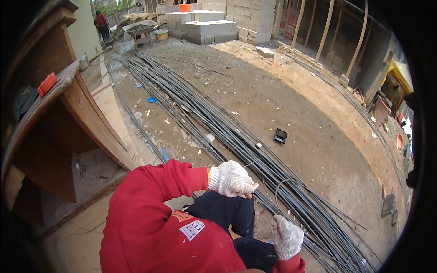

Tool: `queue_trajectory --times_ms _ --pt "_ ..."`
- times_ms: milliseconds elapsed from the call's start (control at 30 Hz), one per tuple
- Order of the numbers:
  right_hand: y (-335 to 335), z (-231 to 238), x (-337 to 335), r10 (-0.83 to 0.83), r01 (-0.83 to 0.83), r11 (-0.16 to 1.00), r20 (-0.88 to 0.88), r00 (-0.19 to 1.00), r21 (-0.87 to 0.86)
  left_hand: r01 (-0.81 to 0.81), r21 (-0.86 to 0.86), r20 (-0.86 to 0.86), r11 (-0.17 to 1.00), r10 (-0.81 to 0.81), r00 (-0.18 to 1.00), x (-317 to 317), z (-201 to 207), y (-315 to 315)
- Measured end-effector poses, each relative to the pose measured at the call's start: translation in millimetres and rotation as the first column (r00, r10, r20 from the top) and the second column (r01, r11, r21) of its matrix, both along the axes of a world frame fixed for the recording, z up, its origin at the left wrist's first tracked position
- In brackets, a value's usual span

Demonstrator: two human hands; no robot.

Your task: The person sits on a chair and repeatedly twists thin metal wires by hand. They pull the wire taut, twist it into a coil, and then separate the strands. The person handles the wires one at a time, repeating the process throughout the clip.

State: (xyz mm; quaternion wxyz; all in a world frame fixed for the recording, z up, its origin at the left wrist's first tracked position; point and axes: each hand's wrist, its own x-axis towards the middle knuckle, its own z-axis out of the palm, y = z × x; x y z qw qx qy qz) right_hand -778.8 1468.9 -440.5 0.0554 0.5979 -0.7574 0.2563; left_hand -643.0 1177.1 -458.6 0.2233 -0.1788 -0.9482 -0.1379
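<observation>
My left hand (231, 179), in a white knit glove, rests curled on my raised knee in dark trousers (227, 211). A short tip of thin wire (249, 165) sticks out by its knuckles. My right hand (287, 236), also gloved, is closed low at the right beside the rebar. A thin wire loop (280, 189) arcs up from it. A long bundle of grey steel rebar (214, 120) lies on the dirt from far left to near right, just beyond both hands.
A wooden bench or shelf (77, 113) stands at left with a red object (47, 84) on top. A small black box (280, 135) lies on the dirt. Stacked grey blocks (205, 27), a wheelbarrow (140, 28) and a person in red (102, 25) are far back.
</observation>
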Motion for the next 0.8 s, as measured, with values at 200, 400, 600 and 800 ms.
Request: queue_trajectory --times_ms 200,400,600,800 --pt "22.5 -21.0 -9.5 -0.065 0.078 0.972 -0.064 0.996 0.22 -0.204 -0.11 -0.033 0.973 0.201 0.979 15.5 -37.0 -34.9" --pt "36.9 -35.6 -26.7 -0.023 0.056 0.972 -0.147 0.989 0.229 -0.297 -0.124 -0.059 0.947 0.292 0.955 33.1 -77.3 -76.1" --pt "22.2 -42.0 -18.1 0.101 0.005 0.924 -0.254 0.962 0.383 -0.396 -0.236 0.248 0.887 0.449 0.858 71.6 -157.7 -122.7" --pt "4.4 -54.3 -18.4 0.105 -0.014 0.857 -0.148 0.983 0.516 -0.615 0.028 0.52 0.788 0.514 0.682 94.2 -167.0 -109.0"
